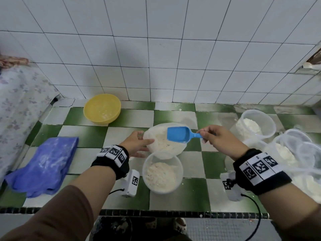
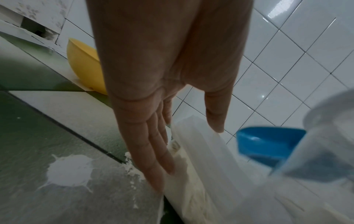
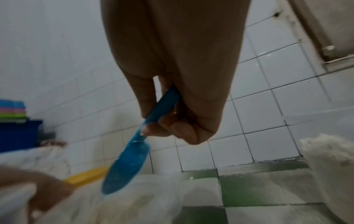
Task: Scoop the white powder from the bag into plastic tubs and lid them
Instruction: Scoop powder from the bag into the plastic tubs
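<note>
The clear bag [image 1: 163, 143] of white powder lies open at the counter's middle. My left hand [image 1: 141, 143] touches its left side with straight fingers [image 2: 153, 151], thumb resting on the bag's [image 2: 201, 151] upper edge. A blue scoop [image 1: 178, 134] hovers over the bag's mouth with only powder residue inside, and my right hand [image 1: 204, 134] pinches its handle [image 3: 162, 106]. Just in front of the bag stands a round clear tub [image 1: 162, 173], partly filled with powder and without a lid.
Another unlidded tub [image 1: 255, 124] with powder stands at the back right, next to a pile of clear tubs and lids [image 1: 298, 146]. A yellow bowl [image 1: 102, 108] sits by the tiled wall. A dusty blue cloth [image 1: 45, 164] lies left. Spilled powder [image 2: 69, 171] marks the counter.
</note>
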